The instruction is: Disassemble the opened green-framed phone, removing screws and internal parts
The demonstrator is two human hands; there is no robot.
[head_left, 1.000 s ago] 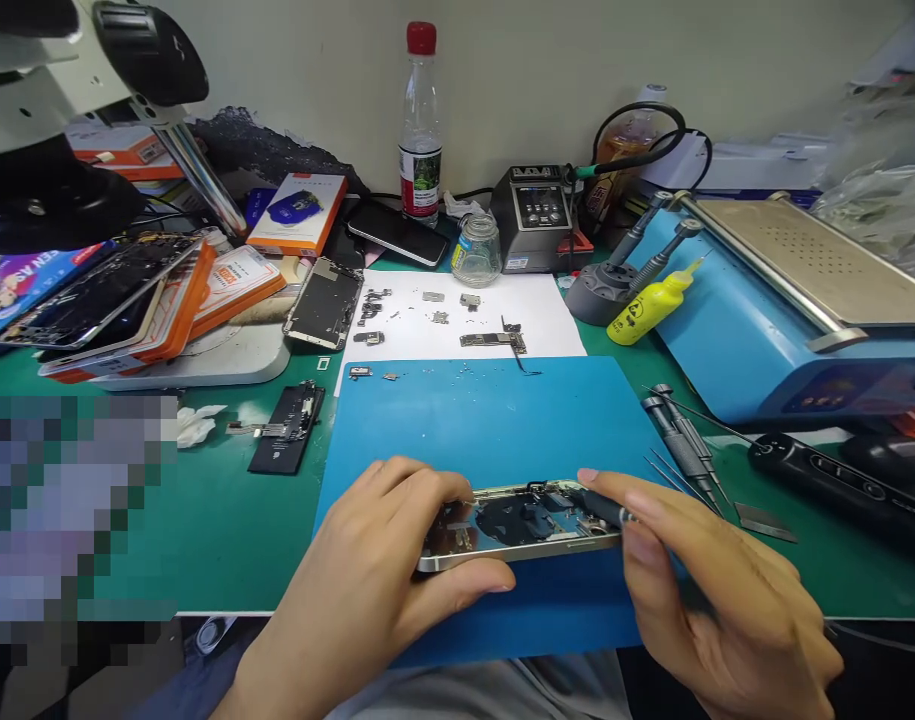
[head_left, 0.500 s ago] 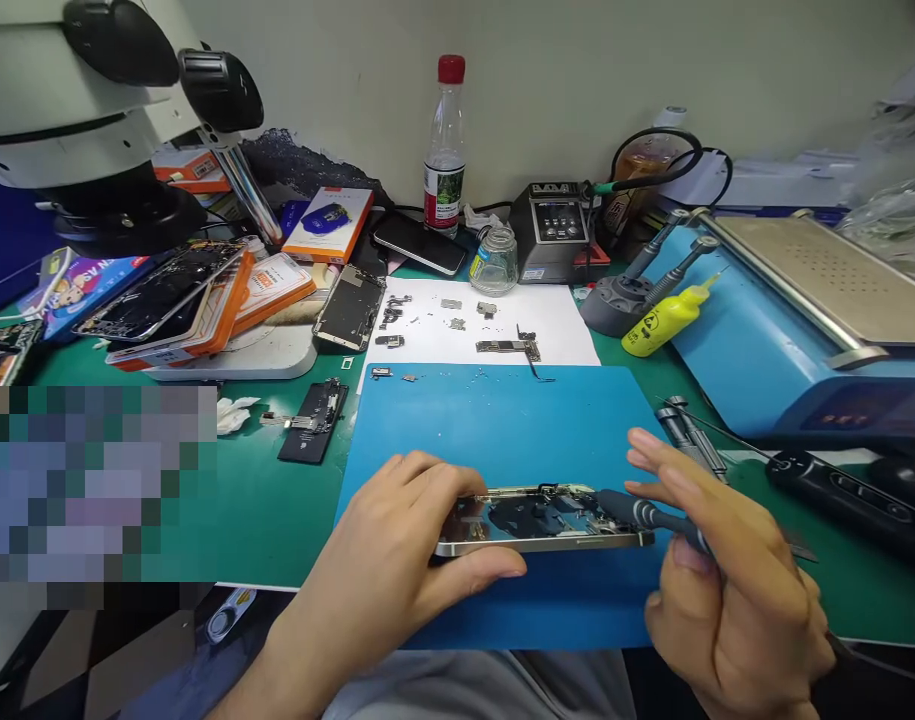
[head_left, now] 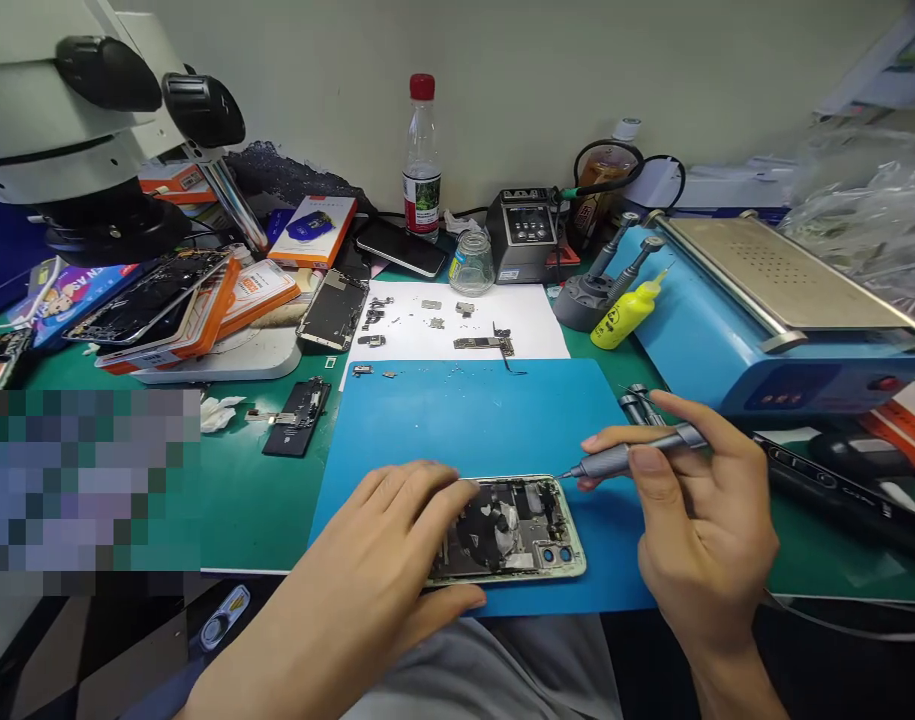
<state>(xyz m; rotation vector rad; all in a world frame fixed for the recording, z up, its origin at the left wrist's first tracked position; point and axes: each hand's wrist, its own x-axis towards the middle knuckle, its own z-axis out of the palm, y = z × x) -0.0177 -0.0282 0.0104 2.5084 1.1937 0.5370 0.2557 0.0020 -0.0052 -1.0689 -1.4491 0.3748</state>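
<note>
An opened phone housing lies near the front edge of a blue work mat, its insides facing up. My left hand grips its left end, fingers on top and thumb along the near side. My right hand pinches a grey screwdriver, holding it nearly level just right of the phone. Its tip hovers by the phone's upper right corner.
A white sheet with small phone parts lies behind the mat. Left stand a microscope, stacked phones and orange boxes, and a battery. At back are a bottle and soldering station; right, a blue machine and tools.
The phone housing has been laid flatter, its interior now facing up. My right hand has lifted the screwdriver off it and drawn back to the right.
</note>
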